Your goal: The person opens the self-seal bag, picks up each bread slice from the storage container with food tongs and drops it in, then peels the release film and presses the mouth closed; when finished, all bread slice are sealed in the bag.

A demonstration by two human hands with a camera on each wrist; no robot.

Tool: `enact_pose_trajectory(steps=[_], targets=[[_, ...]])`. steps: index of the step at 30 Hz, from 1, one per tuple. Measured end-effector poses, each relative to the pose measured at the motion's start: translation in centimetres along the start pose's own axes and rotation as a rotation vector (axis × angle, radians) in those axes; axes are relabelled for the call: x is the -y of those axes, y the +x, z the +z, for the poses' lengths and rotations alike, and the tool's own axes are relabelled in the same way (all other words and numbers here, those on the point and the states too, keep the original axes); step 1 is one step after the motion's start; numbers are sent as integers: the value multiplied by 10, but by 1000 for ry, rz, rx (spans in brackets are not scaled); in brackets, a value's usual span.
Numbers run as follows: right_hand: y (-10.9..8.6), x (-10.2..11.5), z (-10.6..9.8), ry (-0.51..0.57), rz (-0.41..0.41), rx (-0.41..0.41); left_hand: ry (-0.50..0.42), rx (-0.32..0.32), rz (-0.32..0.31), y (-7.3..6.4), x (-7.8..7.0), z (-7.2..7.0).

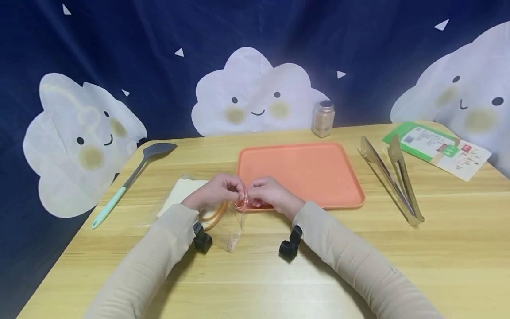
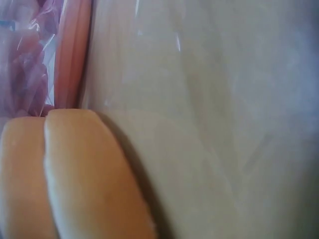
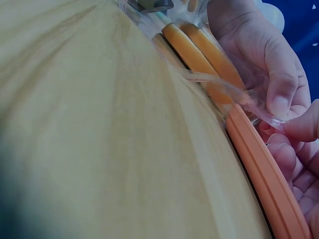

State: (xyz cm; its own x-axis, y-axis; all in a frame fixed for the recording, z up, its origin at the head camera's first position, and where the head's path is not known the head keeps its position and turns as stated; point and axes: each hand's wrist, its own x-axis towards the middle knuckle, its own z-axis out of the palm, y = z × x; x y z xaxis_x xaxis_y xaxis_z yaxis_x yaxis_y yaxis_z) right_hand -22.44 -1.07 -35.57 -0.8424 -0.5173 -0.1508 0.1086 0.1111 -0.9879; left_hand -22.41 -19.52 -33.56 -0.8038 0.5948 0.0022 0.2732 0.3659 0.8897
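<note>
My left hand [image 1: 219, 191] and right hand [image 1: 275, 195] meet over the near left corner of the orange tray [image 1: 304, 175]. Between their fingertips both pinch the gathered end of a clear plastic bag [image 1: 234, 241] with pinkish markings. Under and beside the left hand lie slices of bread [image 1: 177, 192] inside the bag, partly hidden by that hand. Two brown-crusted slices [image 2: 94, 174] show close up in the left wrist view, side by side. The right wrist view shows thumbs and fingers on the bag's twisted film [image 3: 256, 109], just above the tray rim.
A grey spatula [image 1: 135, 173] with a mint handle lies at left. Metal tongs [image 1: 394, 181] lie spread right of the tray, near a green and white packet [image 1: 438, 148]. A dark-lidded jar [image 1: 324, 119] stands behind the tray by the cloud-print curtain [image 1: 259, 26].
</note>
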Motion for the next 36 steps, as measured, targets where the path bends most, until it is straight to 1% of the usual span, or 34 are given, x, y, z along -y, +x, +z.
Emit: enact_pose_trajectory(steps=[6, 14, 19, 22, 25, 29, 32, 36], targets=[[-1, 1, -2, -16, 6, -9, -33, -12, 0, -2, -1, -2], [-2, 2, -2, 26, -18, -5, -80, -52, 16, -4, -3, -5], [-2, 3, -1, 28, -37, 21, -60, -94, -7, -6, -2, -6], [-2, 4, -1, 28, -35, 40, -45, -85, -13, -5, -1, -5], [-1, 3, -1, 39, -29, 38, -40, -72, -14, -2, 0, -3], [-1, 1, -2, 69, -20, 30, -46, -89, -17, -1, 1, 0], [-1, -1, -1, 39, -29, 26, -53, -96, -28, -1, 2, 1], [-1, -4, 1, -47, -58, -8, -47, -100, -41, -2, 2, 1]])
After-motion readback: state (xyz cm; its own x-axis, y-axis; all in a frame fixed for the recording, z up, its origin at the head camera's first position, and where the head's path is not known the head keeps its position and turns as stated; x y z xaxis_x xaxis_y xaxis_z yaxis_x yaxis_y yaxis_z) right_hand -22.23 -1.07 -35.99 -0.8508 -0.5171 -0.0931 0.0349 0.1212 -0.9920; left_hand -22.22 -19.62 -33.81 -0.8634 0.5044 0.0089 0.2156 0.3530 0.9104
